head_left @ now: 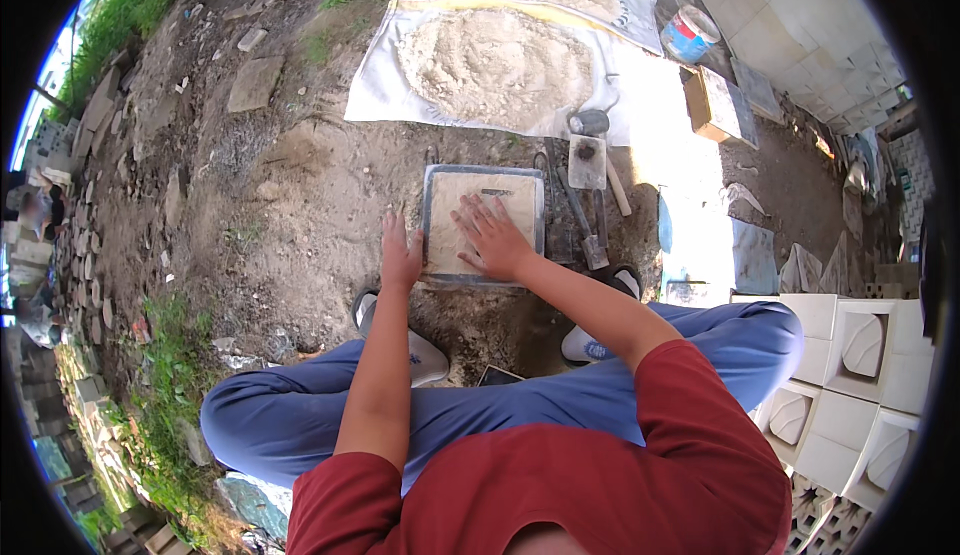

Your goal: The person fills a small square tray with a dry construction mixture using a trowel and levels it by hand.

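A square metal mould frame (484, 279) lies on the ground between my feet, filled with pale sandy mix (452, 195) that looks level with the rim. My right hand (492, 235) rests on that surface with its fingers spread. Just above its fingertips a narrow dark slot shape (497, 192) shows in the mix. Along the frame's left edge lies my left hand (402, 249), fingers stretched out and holding nothing; whether it touches the rim I cannot tell.
Right of the mould lie a mallet (589, 123), a small trowel (595, 253) and a light rectangular block (587, 162). Beyond, sandy powder (495, 65) is heaped on white sacks. A bucket (688, 33) and a wooden box (708, 105) stand far right; pale blocks (838, 425) are stacked near right.
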`<state>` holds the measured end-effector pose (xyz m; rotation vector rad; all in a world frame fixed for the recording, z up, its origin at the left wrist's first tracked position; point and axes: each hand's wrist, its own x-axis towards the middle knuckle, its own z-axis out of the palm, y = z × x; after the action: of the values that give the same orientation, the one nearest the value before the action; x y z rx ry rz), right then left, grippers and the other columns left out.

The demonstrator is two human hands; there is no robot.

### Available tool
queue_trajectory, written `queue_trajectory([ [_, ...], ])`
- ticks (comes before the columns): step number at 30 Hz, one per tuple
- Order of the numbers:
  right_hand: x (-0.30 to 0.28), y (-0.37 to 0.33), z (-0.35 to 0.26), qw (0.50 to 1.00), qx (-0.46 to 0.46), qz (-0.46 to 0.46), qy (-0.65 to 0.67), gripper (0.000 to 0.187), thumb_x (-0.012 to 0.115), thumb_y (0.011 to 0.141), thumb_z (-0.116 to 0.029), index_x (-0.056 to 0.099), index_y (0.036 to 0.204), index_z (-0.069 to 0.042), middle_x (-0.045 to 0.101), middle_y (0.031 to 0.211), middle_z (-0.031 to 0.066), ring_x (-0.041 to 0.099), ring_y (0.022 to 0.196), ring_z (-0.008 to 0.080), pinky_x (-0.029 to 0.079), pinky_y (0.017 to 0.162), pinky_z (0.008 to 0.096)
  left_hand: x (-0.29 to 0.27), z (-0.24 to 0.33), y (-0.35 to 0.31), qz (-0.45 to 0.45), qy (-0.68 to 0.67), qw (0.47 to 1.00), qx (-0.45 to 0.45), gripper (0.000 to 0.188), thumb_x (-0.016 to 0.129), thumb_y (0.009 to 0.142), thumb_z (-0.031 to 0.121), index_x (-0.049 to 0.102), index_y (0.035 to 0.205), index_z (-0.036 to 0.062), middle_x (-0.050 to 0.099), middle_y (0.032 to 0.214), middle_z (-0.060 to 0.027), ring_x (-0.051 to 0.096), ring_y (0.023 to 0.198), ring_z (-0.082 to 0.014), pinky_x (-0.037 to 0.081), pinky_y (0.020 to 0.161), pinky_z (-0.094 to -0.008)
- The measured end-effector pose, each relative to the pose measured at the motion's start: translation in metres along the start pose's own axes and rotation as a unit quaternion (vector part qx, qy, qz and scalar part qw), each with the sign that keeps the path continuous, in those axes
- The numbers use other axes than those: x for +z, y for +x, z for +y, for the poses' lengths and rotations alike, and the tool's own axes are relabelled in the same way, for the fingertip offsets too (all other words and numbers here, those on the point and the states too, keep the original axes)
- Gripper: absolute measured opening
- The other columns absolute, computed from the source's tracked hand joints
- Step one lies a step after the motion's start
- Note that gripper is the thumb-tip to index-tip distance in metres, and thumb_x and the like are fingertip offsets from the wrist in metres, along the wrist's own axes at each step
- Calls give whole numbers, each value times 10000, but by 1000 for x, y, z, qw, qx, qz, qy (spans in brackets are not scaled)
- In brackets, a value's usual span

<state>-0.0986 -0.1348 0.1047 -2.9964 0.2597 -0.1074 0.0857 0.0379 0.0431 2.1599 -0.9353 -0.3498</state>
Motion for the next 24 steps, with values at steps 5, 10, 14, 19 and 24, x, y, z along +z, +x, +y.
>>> queue_trajectory([
  [5,-22,-17,29,995,-89,-33,11,674,447,1071,-542,319,1673,-266,208,1753,142,175,1623,332,92,1299,602,-6,19,7,-2,70,995,67,758,621,1024,377,359,1598,-42,263,1698,-294,218,1592,-448,214,1285,-524],
  [10,-30,-43,105,995,57,-4,-77,658,433,1088,-502,319,1673,-225,227,1745,159,185,1621,338,90,1297,601,6,87,6,-40,162,963,212,792,616,1015,392,308,1641,18,224,1741,-196,191,1614,-390,170,1308,-513],
  [14,-8,-55,141,955,283,90,13,718,419,1100,-484,298,1647,-35,269,1694,275,197,1596,433,95,1280,632,30,115,-3,-107,166,950,243,761,520,1044,438,283,1661,60,236,1749,-142,195,1624,-327,149,1314,-506],
  [19,16,-55,139,931,275,158,182,681,454,1107,-415,378,1575,74,380,1609,343,263,1544,512,202,1277,559,33,107,-2,-92,174,950,242,756,496,1052,450,281,1661,60,233,1751,-137,200,1621,-331,150,1313,-499],
  [24,46,-40,97,836,369,210,348,712,438,1110,-463,421,1534,109,430,1583,338,344,1526,461,247,1273,478,34,94,9,-26,168,976,137,766,501,1049,443,270,1658,41,237,1740,-174,216,1612,-329,167,1305,-509],
])
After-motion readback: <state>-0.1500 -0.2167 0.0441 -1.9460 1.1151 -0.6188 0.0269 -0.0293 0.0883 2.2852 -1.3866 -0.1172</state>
